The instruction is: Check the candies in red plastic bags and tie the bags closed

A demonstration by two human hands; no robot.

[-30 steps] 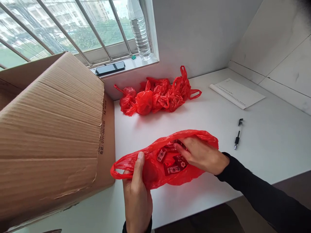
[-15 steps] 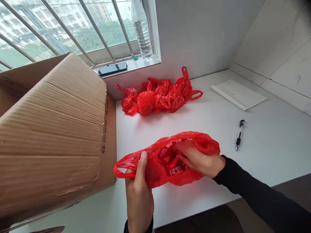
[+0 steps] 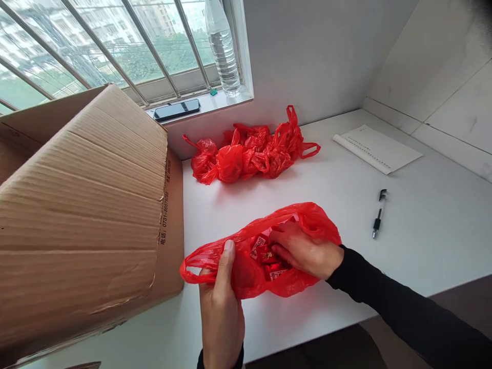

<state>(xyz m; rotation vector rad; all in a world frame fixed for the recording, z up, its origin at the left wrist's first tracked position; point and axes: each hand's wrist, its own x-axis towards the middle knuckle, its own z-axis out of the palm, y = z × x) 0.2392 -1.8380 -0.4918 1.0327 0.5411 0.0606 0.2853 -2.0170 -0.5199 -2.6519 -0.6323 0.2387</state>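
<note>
A red plastic bag [image 3: 246, 277] lies open above the near part of the table. My left hand [image 3: 221, 302] grips its left handle, the thumb pressed on the film and the fingers hidden behind. Reaching into the bag's mouth from the right, my right hand [image 3: 305, 251] has its fingers bent down among small red wrapped packets [image 3: 267, 253]. Those packets carry pale labels with dark printed characters. The right fingertips are partly hidden by the bag and packets, so whatever they pinch does not show clearly.
Several knotted red bags [image 3: 229, 163] lie along the wall. An open cardboard box [image 3: 115, 205] stands at left. A printed sheet [image 3: 378, 148] and a pen [image 3: 379, 214] lie at right. The windowsill holds a phone [image 3: 177, 109] and a water bottle [image 3: 224, 56].
My right hand has shifted slightly left inside the bag, and the packets by its fingers have moved. The bag's right side has drawn left a little. My left hand keeps its grip.
</note>
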